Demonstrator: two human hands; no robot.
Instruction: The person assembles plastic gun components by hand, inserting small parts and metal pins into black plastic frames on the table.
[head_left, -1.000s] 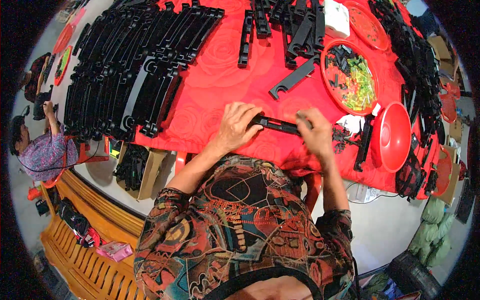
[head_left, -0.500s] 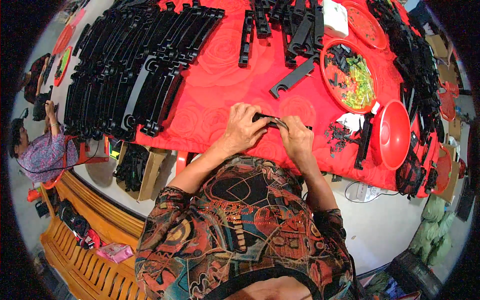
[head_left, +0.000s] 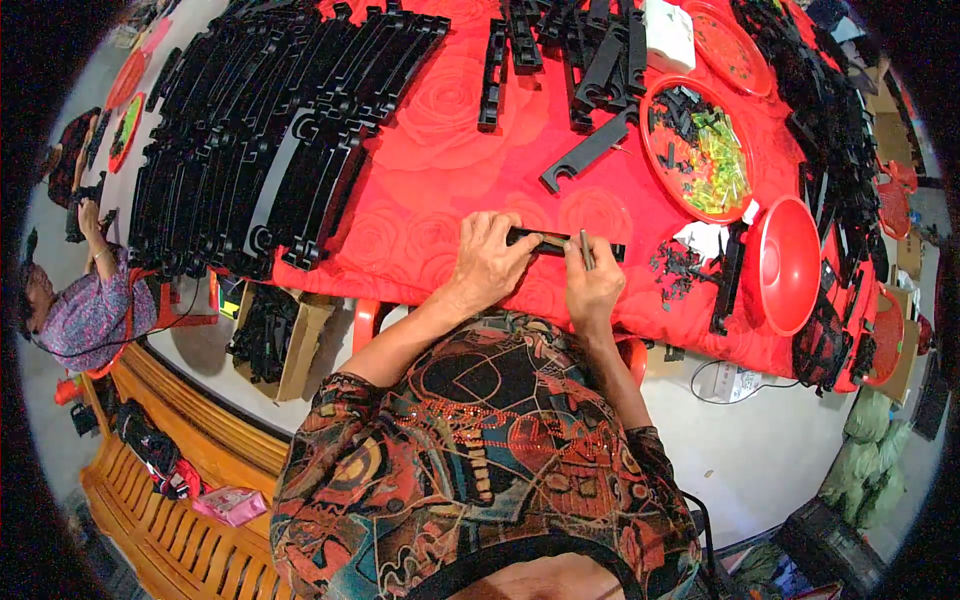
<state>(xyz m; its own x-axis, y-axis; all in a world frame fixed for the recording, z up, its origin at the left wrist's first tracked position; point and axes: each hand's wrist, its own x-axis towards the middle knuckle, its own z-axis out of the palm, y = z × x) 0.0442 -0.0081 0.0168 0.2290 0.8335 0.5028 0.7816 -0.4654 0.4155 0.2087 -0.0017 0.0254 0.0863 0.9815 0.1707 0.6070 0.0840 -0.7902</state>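
On the red cloth at the near table edge lies a slim black plastic bar (head_left: 612,251). My left hand (head_left: 490,258) is closed on its left end, fingers bent over it. My right hand (head_left: 594,285) grips a thin grey metal rod-like tool (head_left: 586,245), which stands up beside the bar's middle; the tool's lower end is hidden by my fingers. Right of my hands lie small loose black pieces (head_left: 672,272). Farther off, a red plate (head_left: 672,180) holds small black parts and clear yellow-green pieces. Another black bar (head_left: 590,155) lies ahead of my hands.
Stacked rows of black bars (head_left: 240,150) cover the table's left side. A red bowl (head_left: 788,265) stands tilted at the right, near a white tissue pack (head_left: 670,35) farther back. At the left sits another person (head_left: 85,305), above a wooden bench (head_left: 190,520). A cardboard box (head_left: 305,350) is below.
My right hand has lifted off the bar a little and turned more upright, so the metal tool and the bar's right end now show. My left hand has stayed in place.
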